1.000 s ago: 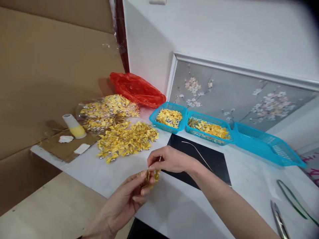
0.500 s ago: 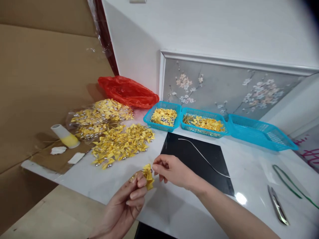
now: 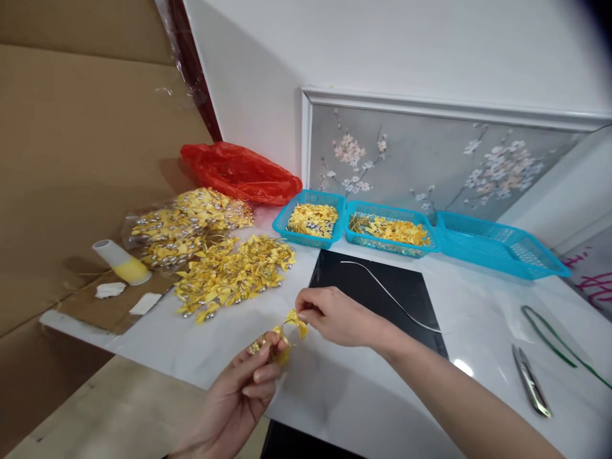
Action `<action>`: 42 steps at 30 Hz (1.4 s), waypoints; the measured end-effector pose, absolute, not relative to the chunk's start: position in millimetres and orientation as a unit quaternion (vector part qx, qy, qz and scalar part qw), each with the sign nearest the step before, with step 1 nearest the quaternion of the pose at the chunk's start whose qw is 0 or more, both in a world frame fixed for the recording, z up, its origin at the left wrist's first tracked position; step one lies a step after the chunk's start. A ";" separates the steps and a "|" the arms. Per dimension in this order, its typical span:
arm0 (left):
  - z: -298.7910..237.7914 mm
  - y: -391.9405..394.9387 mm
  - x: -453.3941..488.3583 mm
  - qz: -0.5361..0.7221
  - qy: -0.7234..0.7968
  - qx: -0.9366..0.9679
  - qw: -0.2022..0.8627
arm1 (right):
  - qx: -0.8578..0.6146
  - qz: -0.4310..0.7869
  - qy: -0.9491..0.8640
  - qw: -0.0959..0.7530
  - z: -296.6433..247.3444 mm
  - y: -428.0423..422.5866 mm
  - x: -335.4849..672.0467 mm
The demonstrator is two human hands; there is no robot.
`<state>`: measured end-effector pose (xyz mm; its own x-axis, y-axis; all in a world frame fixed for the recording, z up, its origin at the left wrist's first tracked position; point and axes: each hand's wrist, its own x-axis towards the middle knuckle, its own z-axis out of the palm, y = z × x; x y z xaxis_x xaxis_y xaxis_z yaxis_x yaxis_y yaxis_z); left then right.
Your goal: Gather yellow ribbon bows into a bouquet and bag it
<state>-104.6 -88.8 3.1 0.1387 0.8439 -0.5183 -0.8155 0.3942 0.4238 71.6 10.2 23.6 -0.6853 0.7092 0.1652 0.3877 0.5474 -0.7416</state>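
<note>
My left hand (image 3: pixel 243 389) is closed, pinching a small bunch of yellow ribbon bows (image 3: pixel 277 344) with gold wire loops. My right hand (image 3: pixel 335 315) pinches one yellow bow (image 3: pixel 297 320) at the top of that bunch, just above the white table's front edge. A loose pile of the same yellow bows (image 3: pixel 234 271) lies on the table to the left. Behind it lies a clear bag (image 3: pixel 184 220) full of bows.
Three blue baskets stand at the back: two hold yellow pieces (image 3: pixel 310 220) (image 3: pixel 389 231), the third (image 3: pixel 502 252) looks empty. A red plastic bag (image 3: pixel 239 172), a thread cone (image 3: pixel 119 262), a black mat (image 3: pixel 377 303) with a thin wire (image 3: pixel 382 294), small snips (image 3: pixel 530 382) and green wire (image 3: pixel 559 347) lie around.
My hands have moved slightly apart; the right hand now draws one bow up and away from the bunch held in the left. The camera view shifted a little to the right.
</note>
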 end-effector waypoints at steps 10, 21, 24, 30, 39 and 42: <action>-1.1 -86.5 -95.2 0.546 0.335 0.010 0.768 | -0.315 0.265 -0.888 0.204 21.8 6.7 65.1; -1.6 -85.3 -94.8 0.566 0.276 -0.099 0.770 | -0.324 0.257 -0.879 0.237 1.3 24.8 45.1; 1.0 -86.9 -100.2 0.591 0.311 -0.107 0.737 | -0.358 0.250 -0.855 0.280 -7.7 59.1 27.3; 6.1 -92.8 -103.1 0.596 0.377 -0.113 0.699 | -0.363 0.232 -0.857 0.284 -27.4 103.7 -9.6; 0.6 -96.3 -101.0 0.581 0.407 -0.111 0.697 | -0.367 0.237 -0.853 0.286 -25.5 93.0 12.7; 2.5 -92.4 -97.0 0.587 0.420 -0.106 0.683 | -0.381 0.226 -0.850 0.284 -16.3 81.3 23.0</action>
